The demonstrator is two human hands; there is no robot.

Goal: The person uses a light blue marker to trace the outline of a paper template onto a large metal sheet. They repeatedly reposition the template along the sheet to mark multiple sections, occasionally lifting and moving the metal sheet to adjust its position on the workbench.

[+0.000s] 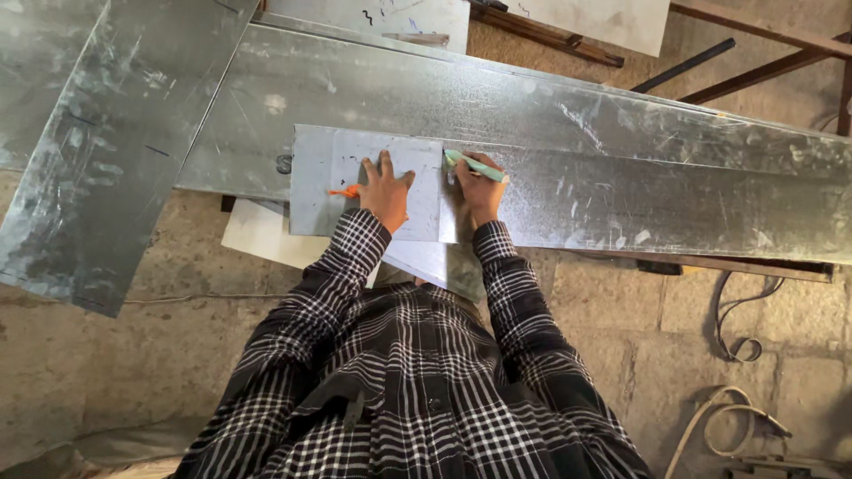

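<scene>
Two things carried the step: a pale grey rectangular template sheet (390, 191) and a light green marker pen (477, 166), both lying on a long galvanised steel panel (639, 200). The left hand (385, 193) lay flat on the template with its fingers (387, 166) spread wide, pinning it down; the right hand (479, 191) had its fingers (486, 177) closed around the pen, whose tip touched the metal just beside the template's right edge. To do the line well, in my judgement, the spread fingers had to press evenly so the template could not creep, and the pen had to ride tight against that edge. A small orange object (343, 191) lay just left of the left fingers, partly hidden. Beyond the fingers ran a wider steel sheet (399, 89), and another steel sheet (106, 151) lay angled well to the left, over the stone floor (639, 337).
</scene>
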